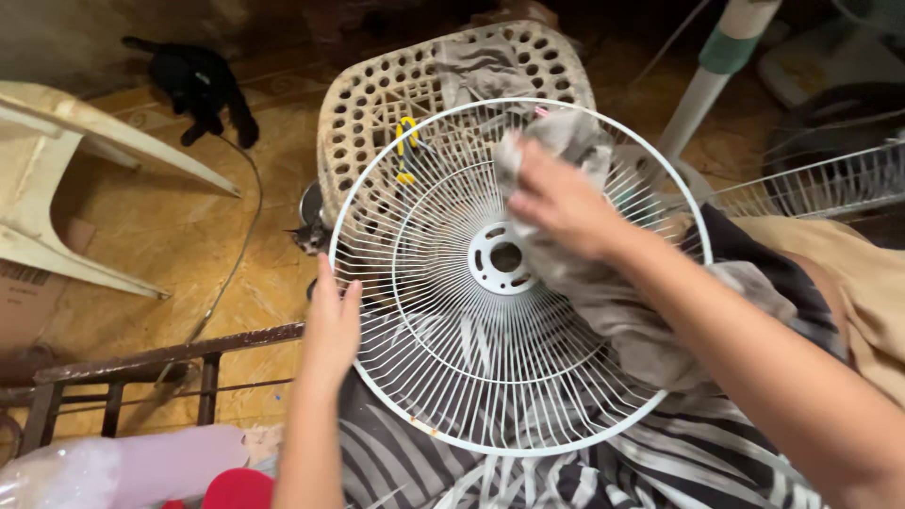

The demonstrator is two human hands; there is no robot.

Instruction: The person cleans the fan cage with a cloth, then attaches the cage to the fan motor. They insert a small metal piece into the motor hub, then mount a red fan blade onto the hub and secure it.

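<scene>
A round white wire fan grille (452,377) lies tilted over my lap, its hub ring (502,257) in the middle. My left hand (332,325) holds the grille's left rim, fingers up along the wire edge. My right hand (558,200) presses a grey cloth (613,302) against the upper right wires of the grille, fingers closed on the cloth. The cloth trails down under my right forearm toward my lap.
A beige perforated plastic basket (377,104) stands upside down behind the grille with a yellow tool (406,151) on it. A black cat (203,87) lies far left, a kitten (308,236) by the basket. Plastic chair (57,188) left, metal rail (151,363), fan pole (707,85), another grille (820,184).
</scene>
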